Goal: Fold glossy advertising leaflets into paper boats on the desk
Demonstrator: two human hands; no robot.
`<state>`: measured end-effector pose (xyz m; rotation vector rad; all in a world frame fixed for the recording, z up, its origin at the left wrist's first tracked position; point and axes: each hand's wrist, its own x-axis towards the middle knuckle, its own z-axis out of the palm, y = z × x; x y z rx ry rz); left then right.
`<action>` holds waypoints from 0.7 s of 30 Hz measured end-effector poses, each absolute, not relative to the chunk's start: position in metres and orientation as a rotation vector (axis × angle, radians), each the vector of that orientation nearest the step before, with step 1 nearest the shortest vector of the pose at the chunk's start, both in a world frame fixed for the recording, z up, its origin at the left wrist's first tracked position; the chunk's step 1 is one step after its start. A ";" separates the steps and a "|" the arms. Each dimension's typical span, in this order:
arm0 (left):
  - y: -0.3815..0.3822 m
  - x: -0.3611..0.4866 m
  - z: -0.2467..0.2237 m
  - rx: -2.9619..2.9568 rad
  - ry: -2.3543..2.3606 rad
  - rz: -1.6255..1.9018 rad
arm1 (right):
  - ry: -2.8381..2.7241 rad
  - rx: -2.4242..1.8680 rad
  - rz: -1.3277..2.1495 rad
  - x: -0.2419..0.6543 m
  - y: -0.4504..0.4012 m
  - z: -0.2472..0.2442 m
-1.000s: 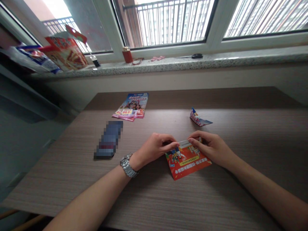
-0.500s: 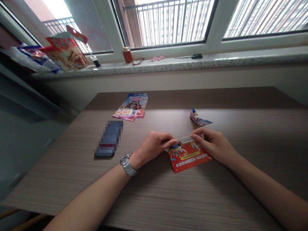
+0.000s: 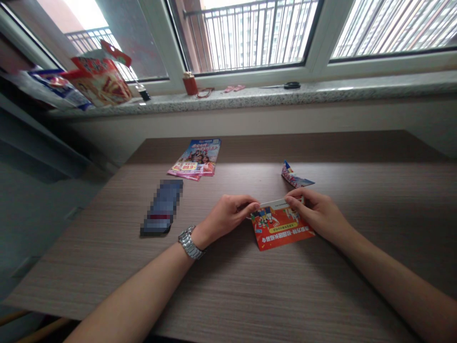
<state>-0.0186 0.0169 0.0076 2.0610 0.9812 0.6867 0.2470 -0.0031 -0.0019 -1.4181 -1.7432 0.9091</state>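
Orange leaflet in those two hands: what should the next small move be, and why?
Perhaps slide the right hand a little along the far edge of the orange leaflet, pressing it toward the left hand. Both hands pinch near that edge, and the stretch between them is uncovered. I can't tell whether that edge is already creased.

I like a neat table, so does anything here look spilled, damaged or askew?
No spill or damage shows. The flyers near the far left of the table aren't squared up: a lower one's edge sticks out. The red leaflet in the left hand and right hand has upside-down print.
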 end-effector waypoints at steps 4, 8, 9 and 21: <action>0.017 -0.019 0.006 2.052 0.984 0.686 | -1.739 -1.428 0.927 0.248 -0.002 -0.005; 0.019 -0.019 0.004 2.054 0.990 0.723 | -1.775 -1.437 0.913 0.247 -0.002 -0.004; 0.019 -0.019 0.004 2.065 0.995 0.720 | -1.792 -1.433 0.909 0.247 -0.002 -0.003; 0.016 -0.016 0.006 2.125 1.003 0.654 | -1.973 -1.313 0.943 0.237 -0.009 0.003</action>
